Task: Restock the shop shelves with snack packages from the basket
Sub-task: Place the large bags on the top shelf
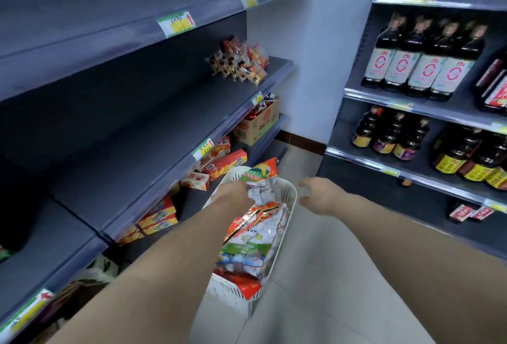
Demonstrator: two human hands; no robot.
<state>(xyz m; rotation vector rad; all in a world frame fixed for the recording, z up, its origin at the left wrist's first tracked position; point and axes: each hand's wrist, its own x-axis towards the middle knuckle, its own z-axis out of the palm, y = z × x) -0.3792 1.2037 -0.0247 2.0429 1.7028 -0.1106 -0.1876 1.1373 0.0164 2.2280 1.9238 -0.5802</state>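
Note:
A white slotted basket (288,198) full of snack packages (247,242) sits below me in the aisle. My left hand (233,191) reaches into its far end and grips a crumpled silver packet with a red and green top (260,174); its fingers are hidden among the packets. My right hand (318,195) is at the basket's right rim, thumb and fingers curled toward it, though the contact is blurred. On my left runs a dark grey shelf unit (153,129), its upper boards mostly bare.
A few small snack packs (241,63) lie at the far end of a left shelf. Red and yellow biscuit boxes (219,165) and a cardboard carton (258,124) fill the lower left shelves. Dark sauce bottles (419,61) line the right shelves. Pale floor tiles (315,275) lie between.

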